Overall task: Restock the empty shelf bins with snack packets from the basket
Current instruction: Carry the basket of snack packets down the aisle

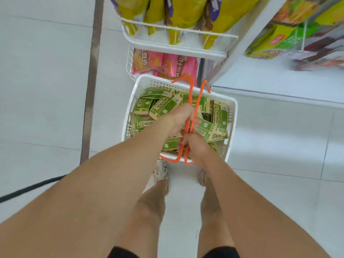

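Head view: you stand on a pale tiled floor (46, 90) crossed by a dark strip (92, 81), with a black cable (28, 189) lying at your left. Your shoes (160, 174) are just behind the white basket (233, 108), which is full of green snack packets (163, 107). Your left hand (181, 116) and right hand (197, 148) both have their fingers curled round the orange handles (191, 94), folded together over the packets; whether the basket rests on the floor or hangs, you cannot tell. Just beyond it a low wire bin (129, 60) holds pink packets (176, 66), and the wire bin above (167, 43) holds yellow packets (186, 13). To your right, a white shelf (279, 79) carries green and yellow packs (279, 40), blurred.
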Demonstrator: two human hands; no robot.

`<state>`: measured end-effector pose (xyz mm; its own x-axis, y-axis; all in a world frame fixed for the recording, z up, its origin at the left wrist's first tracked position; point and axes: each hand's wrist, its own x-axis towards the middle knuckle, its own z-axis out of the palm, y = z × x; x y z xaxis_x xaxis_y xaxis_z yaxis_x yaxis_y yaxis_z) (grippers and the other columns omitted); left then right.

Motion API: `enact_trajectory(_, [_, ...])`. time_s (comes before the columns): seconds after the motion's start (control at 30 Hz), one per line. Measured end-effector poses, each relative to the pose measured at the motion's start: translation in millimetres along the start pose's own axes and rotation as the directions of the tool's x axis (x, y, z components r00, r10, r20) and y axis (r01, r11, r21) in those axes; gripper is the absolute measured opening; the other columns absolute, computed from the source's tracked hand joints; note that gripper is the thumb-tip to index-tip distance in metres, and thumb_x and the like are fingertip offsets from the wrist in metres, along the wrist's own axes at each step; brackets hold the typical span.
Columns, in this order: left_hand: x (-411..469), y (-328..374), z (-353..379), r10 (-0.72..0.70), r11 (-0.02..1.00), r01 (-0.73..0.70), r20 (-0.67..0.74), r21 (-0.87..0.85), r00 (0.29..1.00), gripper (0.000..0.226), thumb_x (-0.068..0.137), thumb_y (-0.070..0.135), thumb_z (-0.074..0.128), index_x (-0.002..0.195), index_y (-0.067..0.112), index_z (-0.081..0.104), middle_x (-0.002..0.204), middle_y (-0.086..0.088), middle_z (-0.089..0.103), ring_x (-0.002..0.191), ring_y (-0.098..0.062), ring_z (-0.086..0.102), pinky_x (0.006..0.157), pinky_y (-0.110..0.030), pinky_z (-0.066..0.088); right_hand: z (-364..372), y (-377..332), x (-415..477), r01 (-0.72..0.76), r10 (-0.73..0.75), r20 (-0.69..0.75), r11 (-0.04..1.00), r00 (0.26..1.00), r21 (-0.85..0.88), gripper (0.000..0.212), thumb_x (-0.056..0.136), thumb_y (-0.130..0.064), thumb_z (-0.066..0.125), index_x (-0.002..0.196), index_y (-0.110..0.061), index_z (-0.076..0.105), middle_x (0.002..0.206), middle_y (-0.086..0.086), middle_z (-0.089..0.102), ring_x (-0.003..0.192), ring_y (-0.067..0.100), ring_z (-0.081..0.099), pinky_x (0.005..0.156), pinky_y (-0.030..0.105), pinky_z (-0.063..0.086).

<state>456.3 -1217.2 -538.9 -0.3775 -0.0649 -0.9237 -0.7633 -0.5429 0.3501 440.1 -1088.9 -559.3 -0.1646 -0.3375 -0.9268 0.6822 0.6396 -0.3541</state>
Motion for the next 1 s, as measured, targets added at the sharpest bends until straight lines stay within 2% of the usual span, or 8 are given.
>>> enact_trajectory(0.07, [-36.2, 16.5, 14.6, -0.013, 0.996, 0.009, 0.037, 0.088, 0.999, 0.032, 0.078, 0.009, 0.044, 0.103, 0.004, 0.063, 0.109, -0.016, 0.071, 0.104, -0.031, 0.066, 0.105, -0.052, 0.05, -3.9, -1.0, -39.1, -0.001, 0.0, 0.01, 0.997, 1.0, 0.078, 0.035, 0.061, -0.003, 0.049, 0.095, -0.011, 0.054, 0.075, 0.008, 0.048, 0.062, 0.024, 0.055, 0.068, 0.042, 0.048])
enact_trajectory(0.17, [-93.3, 44.8, 45.8, -0.023, 0.978, 0.008, 0.07, 0.209, 0.997, 0.012, 0.078, 0.016, 0.046, 0.086, 0.011, 0.053, 0.094, -0.014, 0.059, 0.091, -0.03, 0.058, 0.104, -0.053, 0.052, -12.2, -6.4, -104.0, 0.013, -0.012, -0.008, 0.987, 1.0, 0.159, 0.019, 0.077, -0.002, 0.043, 0.09, -0.014, 0.051, 0.075, 0.007, 0.05, 0.067, 0.023, 0.054, 0.075, 0.041, 0.048])
enact_trajectory(0.37, [-194.7, 75.4, 137.3, -0.009, 0.936, -0.024, 0.09, 0.351, 0.996, 0.044, 0.081, 0.022, 0.05, 0.122, 0.005, 0.054, 0.114, -0.023, 0.073, 0.103, -0.037, 0.072, 0.09, -0.047, 0.06, -59.5, -18.5, -241.2, 0.049, -0.052, 0.004, 0.962, 0.999, 0.268, 0.026, 0.081, -0.019, 0.039, 0.099, -0.012, 0.056, 0.078, 0.009, 0.064, 0.081, 0.03, 0.062, 0.084, 0.047, 0.052])
enact_trajectory(0.53, [-257.5, 60.4, 236.3, -0.067, 0.874, -0.003, 0.127, 0.485, 0.99, 0.023, 0.083, 0.027, 0.057, 0.097, 0.009, 0.059, 0.107, -0.021, 0.075, 0.105, -0.04, 0.072, 0.103, -0.055, 0.054, -115.0, 27.0, -354.8, 0.112, -0.084, -0.091, 0.918, 0.992, 0.38, 0.035, 0.092, -0.022, 0.033, 0.106, -0.006, 0.061, 0.085, 0.016, 0.071, 0.083, 0.036, 0.069, 0.087, 0.048, 0.055])
enact_trajectory(0.6, [-279.7, 43.6, 284.8, -0.071, 0.838, -0.028, 0.16, 0.544, 0.985, 0.028, 0.091, 0.031, 0.06, 0.106, 0.007, 0.062, 0.108, -0.02, 0.076, 0.105, -0.039, 0.073, 0.101, -0.054, 0.055, -139.1, 52.0, -396.6, 0.138, -0.091, -0.127, 0.887, 0.988, 0.44, 0.037, 0.094, -0.023, 0.032, 0.107, -0.006, 0.061, 0.085, 0.017, 0.072, 0.081, 0.036, 0.07, 0.089, 0.049, 0.056])
enact_trajectory(0.67, [-301.5, 26.0, 337.8, -0.066, 0.769, -0.07, 0.188, 0.635, 0.98, 0.036, 0.098, 0.039, 0.066, 0.117, 0.009, 0.062, 0.107, -0.015, 0.077, 0.101, -0.033, 0.075, 0.094, -0.049, 0.06, -162.3, 73.8, -437.3, 0.168, -0.086, -0.179, 0.839, 0.98, 0.517, 0.038, 0.096, -0.025, 0.032, 0.106, -0.005, 0.062, 0.084, 0.019, 0.071, 0.078, 0.036, 0.069, 0.086, 0.047, 0.056])
enact_trajectory(0.83, [-335.2, -4.0, 468.6, -0.054, 0.515, -0.139, 0.194, 0.846, 0.979, 0.02, 0.095, 0.03, 0.075, 0.089, 0.015, 0.065, 0.074, 0.001, 0.073, 0.069, -0.015, 0.068, 0.064, -0.03, 0.06, -226.7, 117.4, -522.7, 0.32, -0.157, -0.302, 0.709, 0.94, 0.628, 0.044, 0.106, -0.036, 0.029, 0.095, -0.009, 0.062, 0.08, 0.018, 0.068, 0.075, 0.033, 0.066, 0.074, 0.041, 0.056])
enact_trajectory(1.0, [-356.7, -30.7, 586.2, -0.06, 0.355, -0.253, 0.292, 0.9, 0.955, 0.017, 0.098, 0.025, 0.073, 0.086, 0.014, 0.065, 0.058, 0.006, 0.072, 0.068, -0.014, 0.067, 0.076, -0.03, 0.057, -300.2, 157.6, -580.9, 0.42, -0.152, -0.427, 0.629, 0.892, 0.655, 0.044, 0.105, -0.03, 0.029, 0.114, 0.0, 0.061, 0.084, 0.021, 0.069, 0.075, 0.033, 0.068, 0.077, 0.044, 0.06])
